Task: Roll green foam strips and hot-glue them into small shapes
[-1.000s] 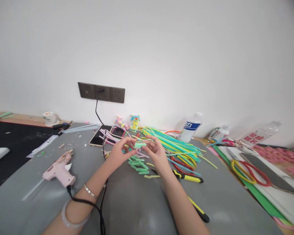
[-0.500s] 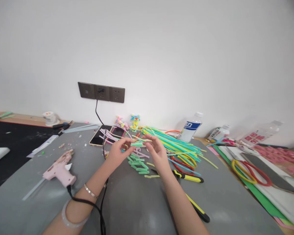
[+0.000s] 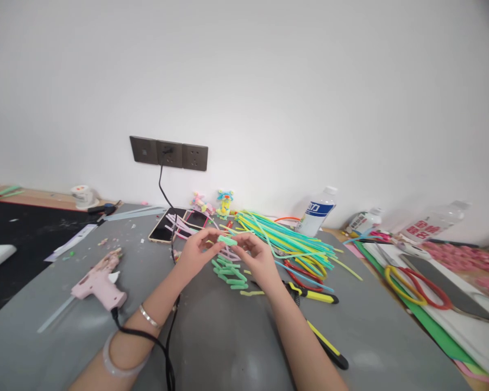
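A short green piece of pipe cleaner (image 3: 227, 240) is held above the table between the fingertips of both my hands. My left hand (image 3: 199, 254) pinches its left end with thumb and forefinger. At the right end, the thumb and fingers of my right hand (image 3: 258, 259) are closed on the piece. Just below them lies a pile of similar short green pieces (image 3: 230, 273). Behind my right hand spreads a bundle of long yellow and teal pipe cleaners (image 3: 285, 239). Pliers with yellow and black handles (image 3: 315, 296) lie beside my right forearm.
A pink glue gun (image 3: 100, 285) lies at left, its black cord (image 3: 163, 347) passing by my left forearm. Phones (image 3: 167, 225), two small figures (image 3: 225, 203) and a bottle (image 3: 315, 212) are along the wall. Scissors (image 3: 407, 285) rest on papers at right.
My right hand has shifted slightly left, closer to my left hand. The green piece between them now tilts a little down to the right.
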A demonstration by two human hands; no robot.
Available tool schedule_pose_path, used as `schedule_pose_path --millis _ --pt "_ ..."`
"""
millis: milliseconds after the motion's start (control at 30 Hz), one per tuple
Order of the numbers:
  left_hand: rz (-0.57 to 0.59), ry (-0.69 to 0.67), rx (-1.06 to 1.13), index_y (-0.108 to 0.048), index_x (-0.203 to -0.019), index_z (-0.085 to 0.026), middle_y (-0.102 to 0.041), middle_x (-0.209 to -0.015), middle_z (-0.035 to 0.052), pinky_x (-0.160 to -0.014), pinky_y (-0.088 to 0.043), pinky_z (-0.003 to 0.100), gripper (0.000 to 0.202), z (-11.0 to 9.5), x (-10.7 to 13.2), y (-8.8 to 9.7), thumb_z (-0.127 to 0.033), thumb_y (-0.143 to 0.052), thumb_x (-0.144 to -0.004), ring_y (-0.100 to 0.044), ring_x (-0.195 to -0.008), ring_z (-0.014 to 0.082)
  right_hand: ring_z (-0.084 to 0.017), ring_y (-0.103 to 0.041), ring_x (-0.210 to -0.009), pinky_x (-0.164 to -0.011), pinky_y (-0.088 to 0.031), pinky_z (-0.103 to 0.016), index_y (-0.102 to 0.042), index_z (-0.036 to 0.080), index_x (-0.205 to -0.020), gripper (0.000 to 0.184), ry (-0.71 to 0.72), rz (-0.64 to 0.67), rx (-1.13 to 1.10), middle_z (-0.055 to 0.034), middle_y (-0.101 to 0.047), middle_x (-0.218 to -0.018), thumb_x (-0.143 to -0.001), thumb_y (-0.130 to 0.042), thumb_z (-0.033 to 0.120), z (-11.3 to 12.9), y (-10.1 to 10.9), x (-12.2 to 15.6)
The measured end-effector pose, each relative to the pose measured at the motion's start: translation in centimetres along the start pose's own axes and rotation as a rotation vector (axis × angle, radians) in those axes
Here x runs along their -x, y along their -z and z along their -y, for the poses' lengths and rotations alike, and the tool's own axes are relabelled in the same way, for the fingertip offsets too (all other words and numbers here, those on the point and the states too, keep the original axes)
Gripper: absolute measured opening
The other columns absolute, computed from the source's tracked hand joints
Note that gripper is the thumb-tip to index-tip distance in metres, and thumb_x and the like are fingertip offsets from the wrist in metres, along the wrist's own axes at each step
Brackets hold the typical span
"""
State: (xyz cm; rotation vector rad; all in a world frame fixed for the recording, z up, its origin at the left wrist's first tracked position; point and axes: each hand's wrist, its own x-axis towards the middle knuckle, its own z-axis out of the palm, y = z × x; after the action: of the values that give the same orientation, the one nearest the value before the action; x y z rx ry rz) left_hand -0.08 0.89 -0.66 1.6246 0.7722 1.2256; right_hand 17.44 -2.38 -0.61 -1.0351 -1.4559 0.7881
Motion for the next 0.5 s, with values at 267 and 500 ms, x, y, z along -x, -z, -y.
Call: schedule_pose_path --millis 267,500 --pt "-0.063 -0.006 -0.031 -0.067 -0.091 -0.016 -0.065 -0.085 0.0034 -0.067 -0.050 0.022 0.022 0.7 -0.3 0.3 -0.035 -0.067 -0.080 -0.061 -0.079 0.0150 -0.021 -0.066 -0.083 -0.075 -0.049 -0.035 -0.064 0.020 -0.110 0.031 -0.002 -0.122 0.017 -0.0077 -0.072 -0.095 -0.083 -0.064 0.036 0.0 -0.1 0.1" --pt "-0.058 -0.002 -0.089 -0.068 -0.092 -0.017 -0.066 -0.086 0.0029 -0.067 -0.050 0.023 0.019 1.4 -0.4 0.5 -0.032 -0.068 -0.080 -0.062 -0.079 0.0150 -0.018 -0.057 -0.073 -0.070 -0.043 -0.032 -0.049 0.020 -0.066 0.028 0.156 -0.301 0.104 -0.0017 -0.059 -0.072 -0.089 -0.058 0.031 0.2 0.6 0.2"
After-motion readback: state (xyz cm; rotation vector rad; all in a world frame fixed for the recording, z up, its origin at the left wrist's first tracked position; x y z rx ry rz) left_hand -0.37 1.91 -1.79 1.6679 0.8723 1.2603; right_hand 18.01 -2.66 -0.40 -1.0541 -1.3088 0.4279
